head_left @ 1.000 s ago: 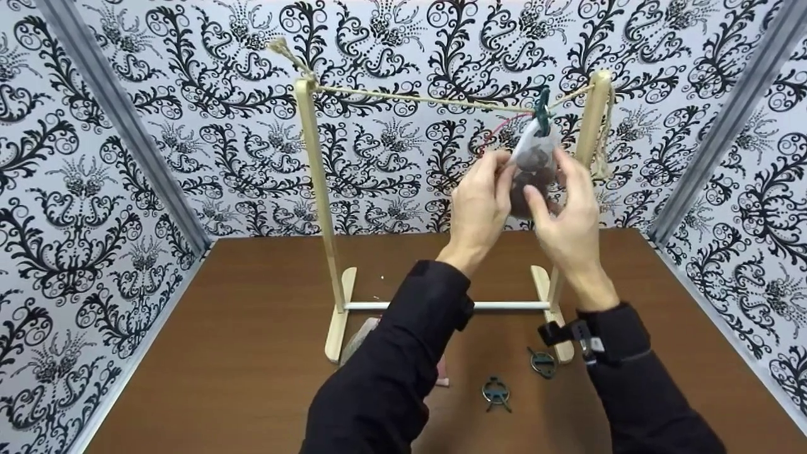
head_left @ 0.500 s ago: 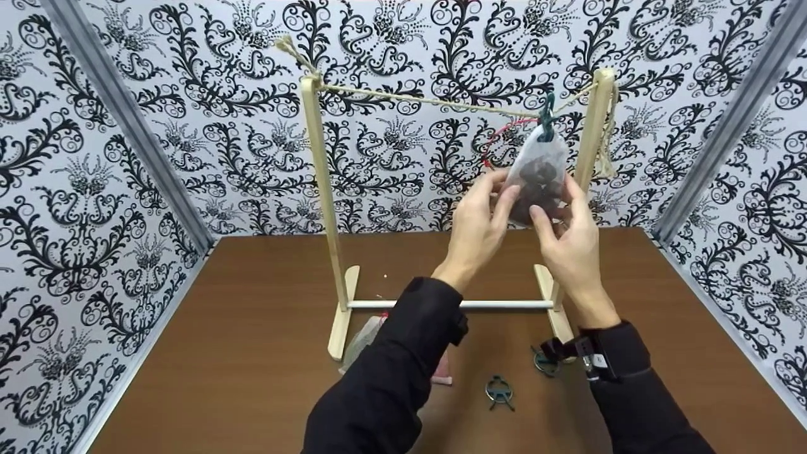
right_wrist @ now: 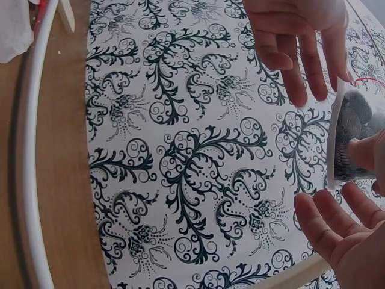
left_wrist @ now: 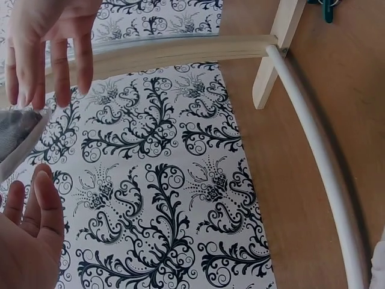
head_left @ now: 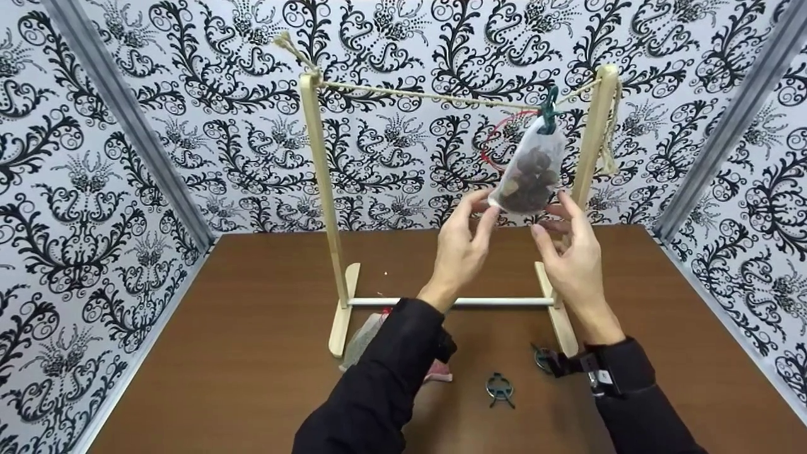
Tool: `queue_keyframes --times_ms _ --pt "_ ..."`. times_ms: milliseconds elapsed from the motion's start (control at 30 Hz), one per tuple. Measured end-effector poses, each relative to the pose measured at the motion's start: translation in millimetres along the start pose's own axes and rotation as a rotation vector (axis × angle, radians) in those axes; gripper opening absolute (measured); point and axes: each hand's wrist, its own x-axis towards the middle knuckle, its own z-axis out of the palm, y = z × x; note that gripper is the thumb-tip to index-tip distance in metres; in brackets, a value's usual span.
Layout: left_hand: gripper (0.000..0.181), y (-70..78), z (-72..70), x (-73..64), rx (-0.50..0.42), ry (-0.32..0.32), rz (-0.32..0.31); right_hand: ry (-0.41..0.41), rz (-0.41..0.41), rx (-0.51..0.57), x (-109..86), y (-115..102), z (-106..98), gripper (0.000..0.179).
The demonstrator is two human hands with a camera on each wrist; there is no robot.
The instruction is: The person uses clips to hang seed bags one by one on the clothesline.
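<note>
A white mesh drawstring bag (head_left: 529,173) with dark round lumps inside hangs from the rope (head_left: 435,98), held at its upper end by a green spring clip (head_left: 548,116). Its red drawstring (head_left: 484,151) loops out to the left. My left hand (head_left: 460,243) is at the bag's lower left corner, fingertips touching or very near it, fingers relaxed. On the other side, my right hand (head_left: 574,258) lies just below and right of the bag with fingers loosely spread. In the right wrist view the bag (right_wrist: 355,123) appears between both hands, the right thumb overlapping it.
The rope spans a wooden stand with a left post (head_left: 321,189), a right post (head_left: 596,139) and a white crossbar (head_left: 504,302). On the table lie two green clips, a nearer clip (head_left: 500,389) and another clip (head_left: 542,359), plus a whitish bag (head_left: 362,340) and a pink bag (head_left: 440,372), partly behind my left sleeve.
Both hands have slid down from the bag's sides to its bottom, loosening their hold. The bag stays hanging from the clip, with more of it now exposed.
</note>
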Motion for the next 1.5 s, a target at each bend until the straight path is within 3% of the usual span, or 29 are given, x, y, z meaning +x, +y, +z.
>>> queue_keyframes --times_ms 133,233,367,533,633,700,833,933,1033,1267,1433,1500 --pt "0.033 -7.5 -6.2 -11.0 -0.021 -0.016 -0.015 -0.037 -0.037 -0.046 -12.1 4 -1 0.063" --pt "0.033 -14.6 -12.4 -21.8 -0.001 -0.067 -0.043 -0.095 -0.070 -0.061 -25.9 7 -3 0.060" --pt "0.037 -23.6 -22.8 -38.5 0.104 -0.231 -0.098 -0.190 -0.130 -0.091 -47.9 13 -7 0.059" --pt "0.056 -30.5 -36.1 -62.4 0.286 -0.462 -0.172 -0.342 -0.274 -0.246 -75.3 29 -12 0.046" --pt "0.067 -33.5 -40.6 -79.9 0.362 -0.557 -0.240 -0.488 -0.268 -0.329 -90.4 36 -17 0.025" --pt "0.064 -35.5 -39.0 -92.7 0.402 -0.652 -0.274 -0.625 -0.207 -0.359 -100.3 40 -21 0.013" --pt "0.039 -40.4 -26.1 -113.5 0.458 -0.835 -0.266 -0.924 -0.076 -0.368 -115.4 46 -26 0.024" --pt "0.027 -45.2 -16.2 -124.9 0.499 -0.856 -0.264 -1.061 0.014 -0.357 -121.3 49 -25 0.030" --pt "0.023 -49.7 -9.4 -137.4 0.535 -0.841 -0.281 -1.126 0.085 -0.364 -124.9 52 -22 0.031" --pt "0.017 -53.6 4.6 -157.9 0.704 -0.781 -0.233 -1.133 0.126 -0.368 -127.4 57 -21 0.025" --pt "0.018 -54.0 4.6 -160.9 0.709 -0.737 -0.223 -1.134 0.129 -0.340 -126.2 56 -23 0.015" --pt "0.018 -53.7 4.0 -161.1 0.704 -0.723 -0.228 -1.120 0.075 -0.382 -125.7 55 -23 0.014"
